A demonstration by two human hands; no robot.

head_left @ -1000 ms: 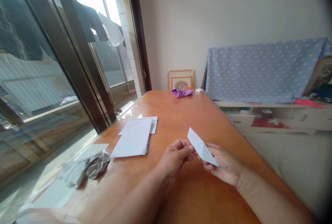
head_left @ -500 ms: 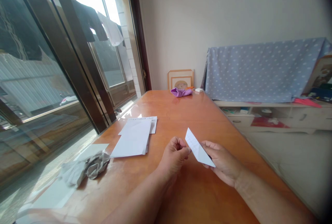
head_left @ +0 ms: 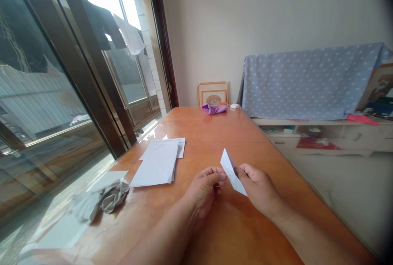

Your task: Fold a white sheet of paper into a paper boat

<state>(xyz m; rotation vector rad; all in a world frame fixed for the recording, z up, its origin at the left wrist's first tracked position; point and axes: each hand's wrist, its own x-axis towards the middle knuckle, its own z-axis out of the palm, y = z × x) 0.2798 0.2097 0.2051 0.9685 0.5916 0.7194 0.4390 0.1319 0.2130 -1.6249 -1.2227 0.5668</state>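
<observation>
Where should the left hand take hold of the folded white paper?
Probably at the narrow upper tip of the folded white paper, coming from the left. The right hand grips the paper around its middle, leaving that pointed end standing clear. The left hand sits just on that side, so it needn't cross the right hand.

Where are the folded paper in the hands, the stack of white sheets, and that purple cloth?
folded white paper (head_left: 231,171), head view, on its middle
stack of white sheets (head_left: 156,164), head view, on the top sheet's centre
purple cloth (head_left: 213,109), head view, on the middle of the crumpled bunch
</observation>
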